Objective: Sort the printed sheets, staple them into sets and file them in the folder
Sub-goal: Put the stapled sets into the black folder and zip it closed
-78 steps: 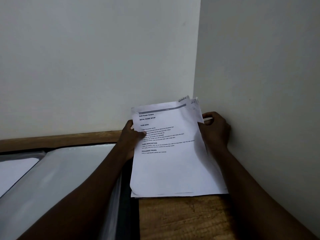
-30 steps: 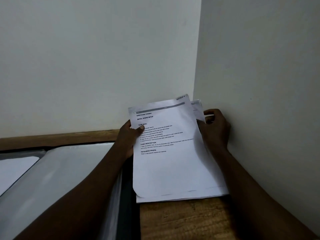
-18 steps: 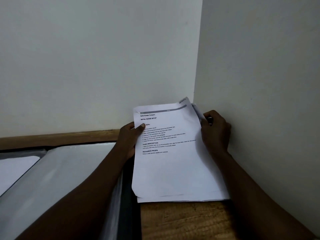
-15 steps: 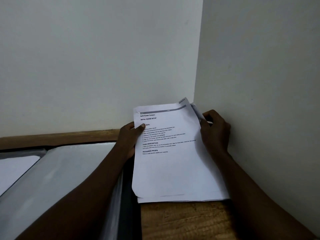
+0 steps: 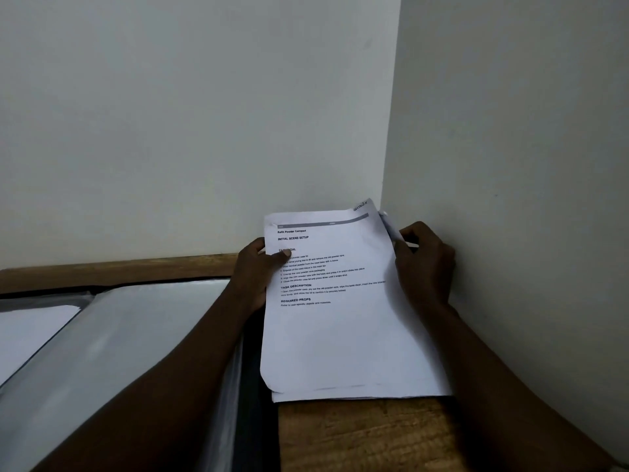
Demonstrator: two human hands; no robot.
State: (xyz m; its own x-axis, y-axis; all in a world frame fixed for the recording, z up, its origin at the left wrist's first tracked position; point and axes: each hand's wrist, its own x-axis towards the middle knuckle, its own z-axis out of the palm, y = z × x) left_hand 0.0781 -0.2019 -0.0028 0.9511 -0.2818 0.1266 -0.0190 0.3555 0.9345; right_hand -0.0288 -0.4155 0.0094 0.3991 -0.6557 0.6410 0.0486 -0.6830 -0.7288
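Head view, the only one I have. I find a stack of printed sheets [image 5: 343, 335] right of centre in the frame, its lower edge resting on a wooden tabletop [image 5: 367, 434] and its upper part tipped up toward the corner where two pale walls meet. The top page carries a grey header bar and headings I can read as "INITIAL SCENE SETUP", "TASK DESCRIPTION" and "REQUIRED PROPS"; a handwritten note sits at its upper right corner, too small for me to read with confidence. Edges of further sheets show below and at the upper right of the top page.

The left hand [image 5: 257, 277] grips the stack's left edge, thumb pressed flat on the printed face over the "TASK GOAL" heading, fingers hidden behind the paper. The right hand [image 5: 423, 267] is curled closed at the stack's upper right edge, fingertips pinching the corners of the sheets behind the top page; how many it has, I cannot tell.

In the lower left of the frame lies an open folder [image 5: 112, 352] with glossy plastic sleeves, just beside the stack. A loose white sheet [image 5: 30, 328] shows at the far left edge.
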